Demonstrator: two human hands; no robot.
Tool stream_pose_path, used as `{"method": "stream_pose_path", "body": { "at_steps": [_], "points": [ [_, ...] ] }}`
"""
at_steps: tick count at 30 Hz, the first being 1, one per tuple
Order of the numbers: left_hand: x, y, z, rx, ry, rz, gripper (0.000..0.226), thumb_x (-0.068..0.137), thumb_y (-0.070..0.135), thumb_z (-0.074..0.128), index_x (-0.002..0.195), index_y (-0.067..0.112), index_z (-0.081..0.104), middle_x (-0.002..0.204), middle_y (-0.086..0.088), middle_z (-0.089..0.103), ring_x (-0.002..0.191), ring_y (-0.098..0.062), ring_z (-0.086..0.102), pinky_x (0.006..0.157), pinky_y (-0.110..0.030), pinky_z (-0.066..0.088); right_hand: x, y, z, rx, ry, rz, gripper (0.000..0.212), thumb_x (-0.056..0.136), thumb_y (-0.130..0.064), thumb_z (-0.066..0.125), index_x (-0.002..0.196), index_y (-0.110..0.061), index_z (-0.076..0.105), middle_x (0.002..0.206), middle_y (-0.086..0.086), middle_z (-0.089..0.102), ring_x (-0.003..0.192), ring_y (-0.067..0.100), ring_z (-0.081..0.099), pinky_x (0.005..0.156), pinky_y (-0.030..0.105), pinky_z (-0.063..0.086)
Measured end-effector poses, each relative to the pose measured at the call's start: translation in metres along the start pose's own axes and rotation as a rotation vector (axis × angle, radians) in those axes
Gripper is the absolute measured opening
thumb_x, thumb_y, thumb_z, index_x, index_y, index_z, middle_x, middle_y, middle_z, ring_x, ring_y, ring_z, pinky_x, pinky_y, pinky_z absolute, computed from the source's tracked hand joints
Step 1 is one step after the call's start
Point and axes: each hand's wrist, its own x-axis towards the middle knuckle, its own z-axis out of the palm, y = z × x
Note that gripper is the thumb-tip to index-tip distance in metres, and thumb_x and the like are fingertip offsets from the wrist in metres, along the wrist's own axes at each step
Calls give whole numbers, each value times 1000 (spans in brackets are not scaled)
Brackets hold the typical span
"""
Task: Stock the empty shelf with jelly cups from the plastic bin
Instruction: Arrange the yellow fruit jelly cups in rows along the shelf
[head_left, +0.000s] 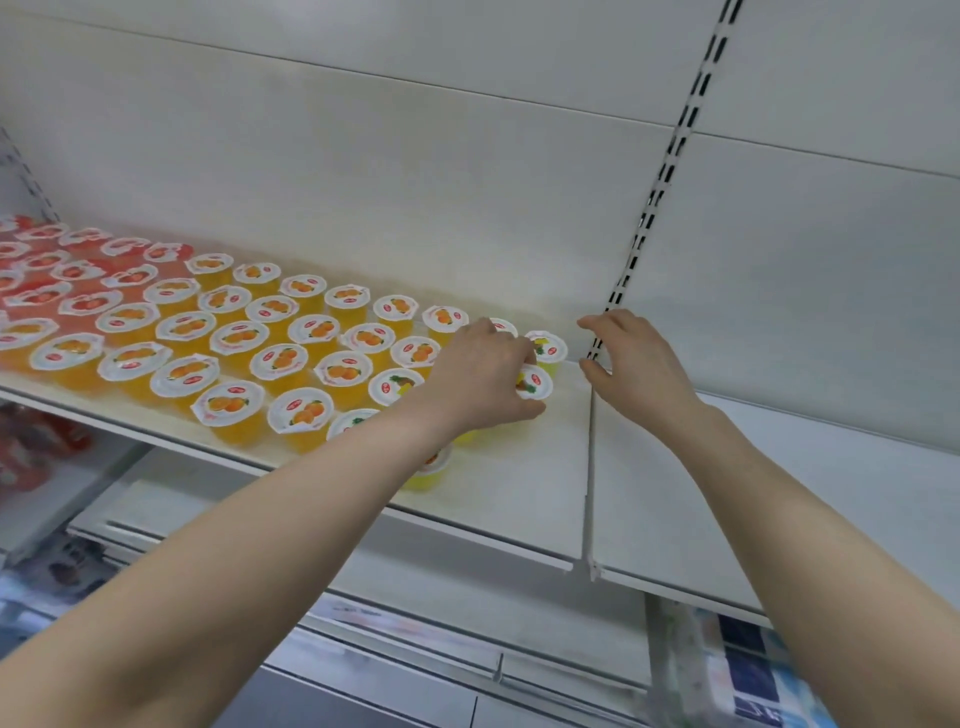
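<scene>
Close to the front edge of the white shelf (519, 467), a yellow cup (432, 470) shows partly from under the left forearm. Farther in, the left hand (483, 374) curls fingers and thumb round a jelly cup (535, 383), which has clear pale yellow sides and a white foil lid with a fruit print and a red logo. It sits at the right end of the rows. The right hand (634, 364) hovers beside it with fingers loosely bent, holding nothing. Orange cups (280, 358) fill the shelf leftward, with red cups (41, 296) at the far left corner.
</scene>
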Motion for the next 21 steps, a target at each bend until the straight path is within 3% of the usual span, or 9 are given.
{"method": "stream_pose_path", "body": {
  "at_steps": [13,21],
  "points": [
    [-5,-2,2,70,1,14,65,78,67,59,126,23,58,116,0,64,112,-25,49,93,-36,40,0,-13,-10,-37,26,-54,46,91,-19,61,136,-12,52,132,10,54,119,30,49,95,39,42],
    [-43,-49,-36,82,126,-2,56,90,57,51,132,21,55,126,-3,59,119,-26,47,102,-38,37,6,-65,-23,-82,81,-178,43,90,-19,63,131,-10,56,125,12,57,109,35,53,91,44,46]
  ]
}}
